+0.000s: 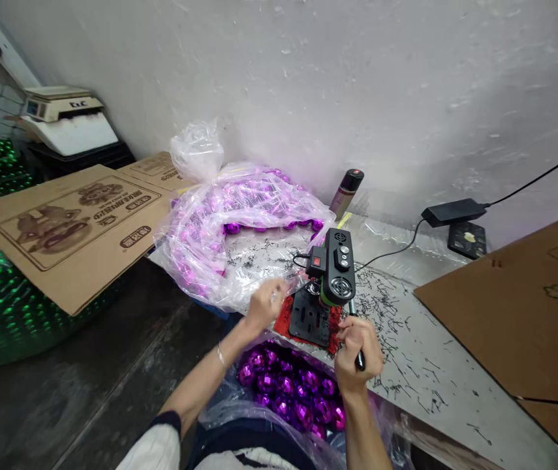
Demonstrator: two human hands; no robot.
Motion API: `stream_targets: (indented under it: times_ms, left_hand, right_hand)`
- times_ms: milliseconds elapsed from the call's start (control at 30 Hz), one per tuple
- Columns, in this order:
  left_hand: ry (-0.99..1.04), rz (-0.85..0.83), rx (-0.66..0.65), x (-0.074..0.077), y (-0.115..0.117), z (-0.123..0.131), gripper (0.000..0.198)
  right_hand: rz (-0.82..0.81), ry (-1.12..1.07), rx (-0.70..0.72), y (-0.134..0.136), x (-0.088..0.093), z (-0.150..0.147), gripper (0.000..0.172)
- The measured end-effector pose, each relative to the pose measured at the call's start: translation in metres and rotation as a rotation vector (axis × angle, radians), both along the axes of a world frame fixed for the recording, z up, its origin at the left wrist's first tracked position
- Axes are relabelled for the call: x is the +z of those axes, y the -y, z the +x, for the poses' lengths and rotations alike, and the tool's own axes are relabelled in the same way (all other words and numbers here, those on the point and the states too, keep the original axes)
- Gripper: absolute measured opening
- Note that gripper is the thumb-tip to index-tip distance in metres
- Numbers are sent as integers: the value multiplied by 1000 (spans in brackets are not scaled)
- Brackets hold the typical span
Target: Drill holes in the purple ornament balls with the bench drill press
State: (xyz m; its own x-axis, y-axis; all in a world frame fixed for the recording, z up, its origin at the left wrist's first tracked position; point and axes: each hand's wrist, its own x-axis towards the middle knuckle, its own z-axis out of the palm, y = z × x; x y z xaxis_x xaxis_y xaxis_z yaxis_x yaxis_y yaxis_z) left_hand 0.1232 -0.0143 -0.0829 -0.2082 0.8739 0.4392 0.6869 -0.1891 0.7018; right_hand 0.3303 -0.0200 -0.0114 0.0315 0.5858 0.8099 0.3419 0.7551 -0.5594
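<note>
My right hand is wrapped round the black-tipped lever handle of a small black bench machine. The machine has a red switch, grey buttons and round vents; under its head lies a slotted black base plate on red cloth. My left hand is closed just left of the machine's head, its fingers pinched together; what they hold, if anything, is too blurred to name. Shiny purple faceted balls fill an open plastic bag below the table edge, between my forearms.
A clear bag of purple balls curves across the table's back left. Behind the machine stands a spray can. Black clippings litter the white tabletop. A power adapter, cardboard sheets, a scale and green balls lie around.
</note>
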Motion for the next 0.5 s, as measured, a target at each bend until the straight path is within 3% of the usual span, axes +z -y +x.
stream_targets:
  times_ms: [67,133,233,367,500]
  left_hand:
    - [83,-220,244,33,-68,-39,24]
    - [165,-385,427,53,-128,-74,31]
    - [232,-450,504,57,-188,-103,37]
    - [363,-478,528,44,-213,-106,33]
    - [573,-447,473,44,-204,-100,30]
  right_hand:
    - [-3,-6,-4,1,-1,0,29]
    - [-9,-8,-6,2,-3,0,28]
    - [-14,2,-4,4,-8,1,26]
    - [-15,25,-5,4,-11,4,24]
    - [6,52,9,2,-9,5,24]
